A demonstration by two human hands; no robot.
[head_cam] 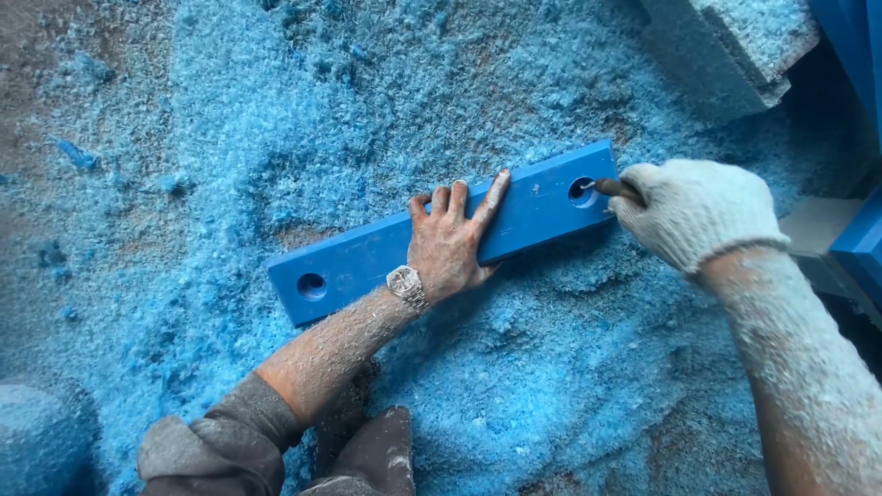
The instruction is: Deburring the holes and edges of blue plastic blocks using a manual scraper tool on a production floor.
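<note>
A blue bar (441,234) is pressed flat by the left hand (450,243) with fingers (457,197) spread, while a tool (614,188) is gripped in the gloved right hand (694,213) at its hole (582,191).

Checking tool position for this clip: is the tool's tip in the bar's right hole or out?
In. The tool in the gloved right hand reaches into the blue bar's right hole.

Floor (37,55) thick with blue shavings (276,119), long blue plastic bar (367,257) lying on them
</note>
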